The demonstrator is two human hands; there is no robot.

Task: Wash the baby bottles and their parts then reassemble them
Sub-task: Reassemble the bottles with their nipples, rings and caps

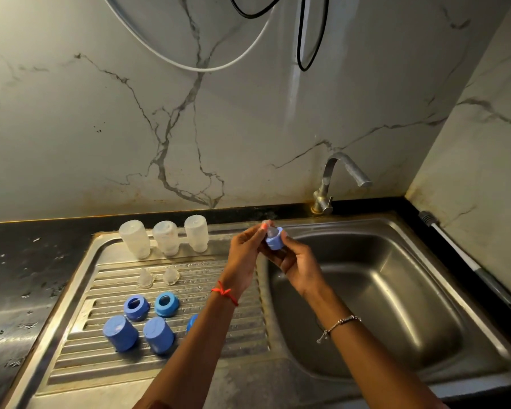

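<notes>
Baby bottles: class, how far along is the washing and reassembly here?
Seemingly done: three bottles drain upside down on the drainboard. In hand: the left hand pinches a teat in the blue ring the right hand holds. Left: two loose teats, two rings, the caps, then fitting all onto bottles.

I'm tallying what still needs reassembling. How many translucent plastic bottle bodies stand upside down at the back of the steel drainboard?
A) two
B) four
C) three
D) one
C: three translucent plastic bottle bodies stand inverted in a row at the back of the ribbed steel drainboard, while the left hand and right hand hold a blue screw ring.
</notes>
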